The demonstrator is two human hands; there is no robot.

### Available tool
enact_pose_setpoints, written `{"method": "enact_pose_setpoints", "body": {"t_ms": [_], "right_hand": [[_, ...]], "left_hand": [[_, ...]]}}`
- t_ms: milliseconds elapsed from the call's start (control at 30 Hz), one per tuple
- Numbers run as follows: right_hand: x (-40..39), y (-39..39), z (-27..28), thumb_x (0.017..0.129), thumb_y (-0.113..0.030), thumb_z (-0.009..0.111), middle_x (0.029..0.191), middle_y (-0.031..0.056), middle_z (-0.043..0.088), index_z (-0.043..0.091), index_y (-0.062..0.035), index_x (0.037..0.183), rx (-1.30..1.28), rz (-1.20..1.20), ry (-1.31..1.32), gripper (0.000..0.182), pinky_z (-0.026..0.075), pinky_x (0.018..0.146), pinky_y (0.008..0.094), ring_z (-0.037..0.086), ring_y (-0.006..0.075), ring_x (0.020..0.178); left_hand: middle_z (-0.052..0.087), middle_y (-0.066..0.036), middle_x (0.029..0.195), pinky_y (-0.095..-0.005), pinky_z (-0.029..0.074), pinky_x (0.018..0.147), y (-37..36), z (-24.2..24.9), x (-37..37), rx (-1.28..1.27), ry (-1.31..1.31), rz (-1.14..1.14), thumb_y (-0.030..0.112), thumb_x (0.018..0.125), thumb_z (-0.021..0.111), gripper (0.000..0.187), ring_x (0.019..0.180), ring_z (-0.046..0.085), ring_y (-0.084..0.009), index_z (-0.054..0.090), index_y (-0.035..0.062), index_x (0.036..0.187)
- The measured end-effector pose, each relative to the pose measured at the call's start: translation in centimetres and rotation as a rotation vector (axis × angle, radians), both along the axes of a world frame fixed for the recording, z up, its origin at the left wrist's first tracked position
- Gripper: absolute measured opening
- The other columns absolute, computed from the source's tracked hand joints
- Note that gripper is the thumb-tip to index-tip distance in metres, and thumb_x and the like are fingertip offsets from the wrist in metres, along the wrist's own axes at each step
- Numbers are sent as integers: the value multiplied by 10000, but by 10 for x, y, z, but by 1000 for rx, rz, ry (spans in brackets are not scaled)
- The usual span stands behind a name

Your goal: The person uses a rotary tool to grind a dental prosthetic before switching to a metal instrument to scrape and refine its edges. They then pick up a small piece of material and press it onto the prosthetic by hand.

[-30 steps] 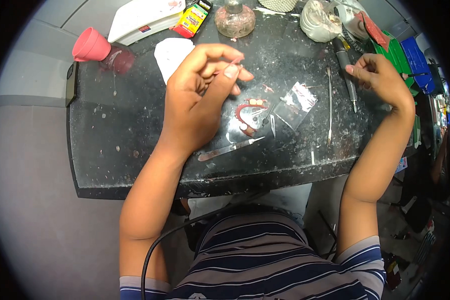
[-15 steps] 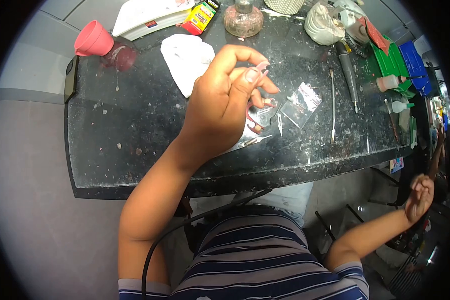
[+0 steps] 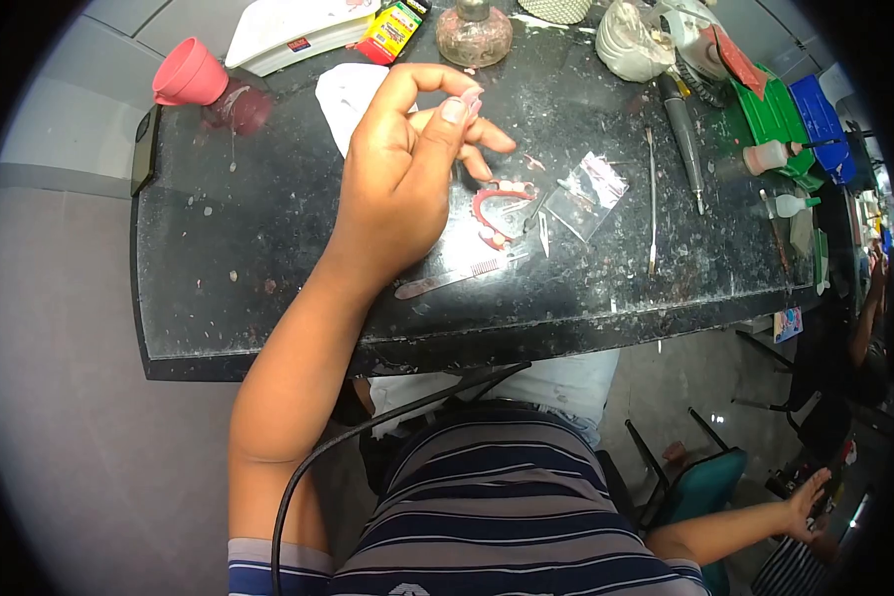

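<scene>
My left hand (image 3: pixel 402 164) is raised over the black worktop, thumb and forefinger pinching a small piece of pink material (image 3: pixel 473 100). Below and right of it lies a red horseshoe-shaped denture base (image 3: pixel 481 207) with several teeth on it. A slim metal tool with a ribbed grip (image 3: pixel 447 281) lies near my left wrist. Right of the denture is a small clear plastic bag (image 3: pixel 583 207). Out to the right, away from the worktop, my right hand (image 3: pixel 806 503) is open with fingers apart and nothing in it.
At the back stand a pink cup (image 3: pixel 191 74), a yellow and red box (image 3: pixel 394 32) and a glass burner (image 3: pixel 474 40). A white cloth (image 3: pixel 340 99) lies behind my left hand. A grey handpiece (image 3: pixel 681 139), a thin metal tool (image 3: pixel 652 204) and green tray (image 3: pixel 777 124) are rightward.
My left hand has moved slightly left and up, still pinching the pink piece. My right hand has dropped lower and its fingers have spread. More of the denture and ribbed tool now shows.
</scene>
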State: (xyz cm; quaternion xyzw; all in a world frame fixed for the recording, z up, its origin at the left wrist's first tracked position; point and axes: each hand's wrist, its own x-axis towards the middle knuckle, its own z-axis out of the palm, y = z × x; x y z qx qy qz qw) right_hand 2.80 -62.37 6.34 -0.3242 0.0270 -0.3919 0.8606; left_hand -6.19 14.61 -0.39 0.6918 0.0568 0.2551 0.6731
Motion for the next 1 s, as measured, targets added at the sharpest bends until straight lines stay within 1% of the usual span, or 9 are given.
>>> {"method": "enact_pose_setpoints", "body": {"t_ms": [200, 300, 367, 400, 467, 667, 767, 867, 1000], "right_hand": [[-15, -28, 13, 877, -529, 502, 1598, 366, 11, -31, 19, 1569, -1, -149, -49, 1031, 119, 1164, 684, 81, 552, 1469], [-21, -11, 17, 927, -466, 484, 1596, 370, 19, -25, 6, 1572, -311, -306, -15, 948, 156, 1156, 683, 123, 564, 1456], [-19, -80, 16, 941, -442, 481, 1474, 332, 395, 410, 151, 1307, -111, -251, -3, 701, 141, 1152, 701, 211, 567, 1429], [-17, -107, 13, 941, -442, 481, 1474, 332, 395, 410, 151, 1307, -112, -253, -3, 701, 141, 1152, 701, 211, 567, 1429], [-17, -149, 5, 1000, -375, 458, 1380, 333, 438, 487, 24, 1226, -96, -279, 17, 460, 389, 1035, 628, 436, 495, 1310], [-16, -191, 2, 960, -145, 589, 663, 50, 391, 540, -50, 889, 142, -309, -88, 129, 374, 590, 364, 421, 188, 632], [-12, -311, -31, 936, -222, 565, 781, 104, 515, 583, -41, 1050, -111, 400, -111, 216, 422, 590, 397, 478, 260, 652], [15, -222, -22, 932, -113, 589, 759, 50, 448, 538, 21, 1200, -356, 91, 11, 305, 383, 546, 311, 443, 175, 647], [51, 15, -17, 947, -49, 586, 811, 3, 425, 293, 50, 1508, -659, 404, 74, 641, 354, 486, 210, 409, 87, 636]], "left_hand": [[740, -166, 936, -220, 430, 650, 3, -8, 2, 40, -2, 3, 183, 1064, 471, 174, 716, 658, -111, 520, 44, 1157], [741, -166, 932, -218, 428, 648, 3, -8, 2, 39, 3, 3, 182, 1063, 472, 174, 713, 658, -111, 522, 44, 1158], [741, -166, 931, -217, 427, 646, 3, -8, 2, 37, 4, 2, 180, 1063, 472, 174, 713, 658, -110, 522, 45, 1160], [741, -165, 930, -217, 426, 645, 3, -8, 2, 44, 4, 3, 179, 1062, 473, 172, 712, 658, -110, 523, 47, 1160], [741, -164, 929, -216, 425, 644, 1, -6, 1, 51, 2, -1, 178, 1061, 474, 170, 712, 658, -110, 524, 48, 1160], [704, -140, 875, -238, 501, 690, -3, -2, 0, 10, 32, 1, 137, 1059, 468, 159, 708, 602, -99, 512, 8, 1141], [704, -134, 875, -234, 500, 686, -5, -1, 0, -12, 37, -11, 134, 1059, 471, 158, 709, 600, -94, 513, 9, 1145], [704, -128, 876, -227, 496, 682, -5, 0, 0, 1, 38, -5, 133, 1061, 470, 162, 711, 592, -83, 511, 9, 1157], [712, -115, 871, -247, 491, 690, -4, -12, 4, 207, 10, 80, 119, 1033, 524, 144, 721, 640, -122, 563, 5, 1110]]}}
